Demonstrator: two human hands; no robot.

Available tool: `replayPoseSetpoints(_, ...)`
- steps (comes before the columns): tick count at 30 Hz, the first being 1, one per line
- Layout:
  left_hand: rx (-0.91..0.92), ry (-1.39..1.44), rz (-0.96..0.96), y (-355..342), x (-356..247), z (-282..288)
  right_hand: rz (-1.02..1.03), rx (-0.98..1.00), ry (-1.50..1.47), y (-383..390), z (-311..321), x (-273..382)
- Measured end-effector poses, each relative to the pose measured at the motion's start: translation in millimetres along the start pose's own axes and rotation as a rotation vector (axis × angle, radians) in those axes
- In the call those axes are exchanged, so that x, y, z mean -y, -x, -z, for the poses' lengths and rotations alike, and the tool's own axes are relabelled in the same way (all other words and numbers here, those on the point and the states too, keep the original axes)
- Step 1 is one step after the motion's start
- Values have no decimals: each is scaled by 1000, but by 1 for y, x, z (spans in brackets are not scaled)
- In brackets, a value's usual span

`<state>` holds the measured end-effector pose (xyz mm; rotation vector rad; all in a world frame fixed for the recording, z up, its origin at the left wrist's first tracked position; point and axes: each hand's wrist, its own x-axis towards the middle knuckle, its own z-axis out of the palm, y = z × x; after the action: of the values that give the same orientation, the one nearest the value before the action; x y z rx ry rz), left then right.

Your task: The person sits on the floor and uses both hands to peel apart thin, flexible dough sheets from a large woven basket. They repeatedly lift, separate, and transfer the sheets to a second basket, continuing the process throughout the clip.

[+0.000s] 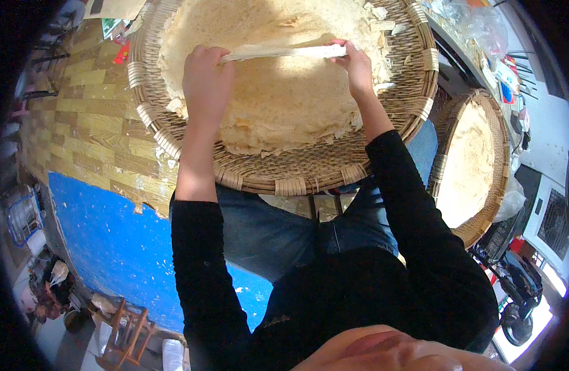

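Observation:
A large round wicker basket (292,185) lies in front of me above my knees. In it is a wide pile of thin, pale tan flatbread sheets (278,117) with ragged, flaky edges. Between my hands a thin flatbread sheet (278,52) is lifted and seen nearly edge-on, as a narrow pale strip. My left hand (207,80) is closed on its left end, the fingertips mostly hidden. At its right end my right hand (357,65) pinches it between thumb and fingers. Broken flakes (389,28) lie along the basket's right side.
At right stands a second wicker basket (473,238) holding more pale sheets (473,161). A cluttered counter with a clear plastic bag (485,34) runs along the right. A blue mat (120,247) covers wood-patterned flooring (105,123) at left; a small wooden stool (126,334) stands lower left.

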<state>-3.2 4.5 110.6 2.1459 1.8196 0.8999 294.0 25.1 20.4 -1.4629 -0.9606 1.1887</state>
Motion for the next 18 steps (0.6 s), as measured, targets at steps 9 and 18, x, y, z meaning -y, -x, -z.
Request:
replayPoseSetpoints(9,-113,156,-1,-6,5,0,-738,1,-992,-64,14,-16)
replayPoseSetpoints(18,-205,125,17,-19,3,3,-88,474,-212,-66,24,40)
